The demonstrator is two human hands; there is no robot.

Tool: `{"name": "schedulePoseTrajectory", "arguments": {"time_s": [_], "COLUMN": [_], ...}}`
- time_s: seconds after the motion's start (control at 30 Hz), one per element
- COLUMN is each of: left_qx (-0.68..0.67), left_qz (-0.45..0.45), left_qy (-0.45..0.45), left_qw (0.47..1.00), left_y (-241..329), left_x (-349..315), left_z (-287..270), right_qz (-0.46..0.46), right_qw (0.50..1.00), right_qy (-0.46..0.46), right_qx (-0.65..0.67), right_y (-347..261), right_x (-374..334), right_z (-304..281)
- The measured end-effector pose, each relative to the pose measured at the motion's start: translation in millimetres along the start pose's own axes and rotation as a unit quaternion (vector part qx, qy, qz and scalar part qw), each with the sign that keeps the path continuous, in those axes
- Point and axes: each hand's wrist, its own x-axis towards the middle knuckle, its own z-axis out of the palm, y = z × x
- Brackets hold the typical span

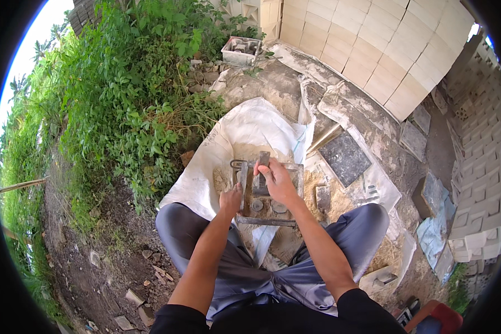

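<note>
Between my knees sits a dusty metal mould frame (266,221), with two round discs (257,205) showing in its near part. My left hand (231,199) is closed on a flat upright metal bar (242,177) along the frame's left side. Above the middle of the frame, my right hand (277,181) grips a short grey block (264,158), whose top sticks up past the thumb. The lower end of that block is hidden by my fingers. Pale sandy powder (250,150) lies around the frame on a white woven sack (206,161).
A dark square slab (345,158) and a small grey block (323,198) lie to the right. A trowel-like tool (379,280) rests near my right knee. Stacked cream tiles (367,50) stand behind; patterned blocks (476,178) line the right. A white crate (241,51) sits by green plants (133,94).
</note>
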Motion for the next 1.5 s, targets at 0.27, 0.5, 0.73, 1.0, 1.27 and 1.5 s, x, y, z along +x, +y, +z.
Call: {"name": "schedulePoseTrajectory", "arguments": {"time_s": [0.27,0.5,0.73,1.0,1.27,1.5], "left_qx": [-0.011,-0.005,-0.002,-0.007,-0.007,-0.002], "left_qz": [0.014,0.001,0.004,0.011,0.028,0.002], "left_qy": [-0.003,0.015,0.004,0.044,0.039,-0.018], "left_qw": [1.0,1.0,1.0,0.999,0.999,1.0], "left_y": [5.8,-2.1,-0.2,-6.5,3.0,2.0], "left_x": [0.8,8.9,6.4,7.4,10.2,7.4], "left_z": [1.4,7.2,8.4,20.4,5.8,1.2], "right_qz": [-0.015,-0.029,-0.035,0.017,0.054,0.016], "right_qw": [1.0,1.0,0.995,0.997,0.998,0.993], "right_qy": [0.001,0.01,0.046,-0.04,0.005,-0.04], "right_qx": [-0.024,0.005,0.08,0.056,0.032,0.112], "right_y": [23.0,15.5,-20.4,-3.3,52.0,-9.3], "right_x": [-11.2,-3.3,-6.0,-6.3,-20.2,-1.7], "right_z": [4.4,4.3,-2.9,-1.2,8.9,-5.3]}}
